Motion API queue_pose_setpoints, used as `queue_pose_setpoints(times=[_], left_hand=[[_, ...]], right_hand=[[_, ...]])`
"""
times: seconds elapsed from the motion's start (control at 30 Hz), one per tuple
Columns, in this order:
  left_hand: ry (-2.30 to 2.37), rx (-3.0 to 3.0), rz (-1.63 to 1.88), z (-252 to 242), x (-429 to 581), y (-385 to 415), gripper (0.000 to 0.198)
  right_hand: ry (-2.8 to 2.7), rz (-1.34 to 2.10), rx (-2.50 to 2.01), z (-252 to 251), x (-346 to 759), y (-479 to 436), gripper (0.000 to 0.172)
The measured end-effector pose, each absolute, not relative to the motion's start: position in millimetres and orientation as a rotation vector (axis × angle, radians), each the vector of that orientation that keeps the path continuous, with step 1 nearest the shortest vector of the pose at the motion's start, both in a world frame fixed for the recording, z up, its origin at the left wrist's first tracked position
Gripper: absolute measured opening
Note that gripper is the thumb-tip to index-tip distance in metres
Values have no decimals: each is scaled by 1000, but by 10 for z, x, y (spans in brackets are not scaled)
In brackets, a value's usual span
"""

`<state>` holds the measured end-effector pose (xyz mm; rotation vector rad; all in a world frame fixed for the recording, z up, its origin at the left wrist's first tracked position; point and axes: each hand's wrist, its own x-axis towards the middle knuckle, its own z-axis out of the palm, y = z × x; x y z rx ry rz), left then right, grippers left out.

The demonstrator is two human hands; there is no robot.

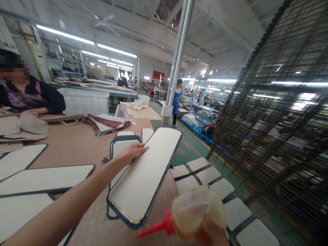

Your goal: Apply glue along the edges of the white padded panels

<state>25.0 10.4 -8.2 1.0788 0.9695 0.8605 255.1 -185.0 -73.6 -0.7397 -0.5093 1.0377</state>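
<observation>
My left hand [134, 152] grips the left edge of a long cream panel [151, 171] with rounded corners and a dark border, thumb on its face. The panel is tilted above the table, and yellowish smears show along its lower end. Behind it lie similar dark-edged panels [123, 147], partly hidden. In the lower right, my right hand [211, 232] is closed around a translucent squeeze bottle [197, 210] of yellowish liquid. Its red nozzle [156, 227] points left, just below the panel's lower end. Whether nozzle and panel touch, I cannot tell.
More bordered panels [46, 176] lie on the brown tabletop [71, 140] at left, near folded patterned fabric [105, 123]. Several small cream pieces [215, 177] sit to the right. A wire rack [269, 102] stands at far right, a metal post [176, 58] ahead. A co-worker [30, 92] sits at left.
</observation>
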Motion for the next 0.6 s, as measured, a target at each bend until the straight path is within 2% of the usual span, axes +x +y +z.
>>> queue_pose_setpoints(times=[0.07, 0.2, 0.27, 0.6], left_hand=[[971, 1091, 879, -73, 247, 92, 39], [959, 1120, 878, -28, 261, 35, 39], [957, 1128, 865, -1, 276, 7, 40], [939, 1117, 818, 13, 336, 19, 55]], right_hand=[[-541, 982, -733, -615, 2579, -1796, 39], [-594, 716, -691, -291, 2738, -1569, 50], [-591, 672, -670, -196, 2794, -1476, 50], [-636, 679, -668, -314, 2822, -1434, 42]])
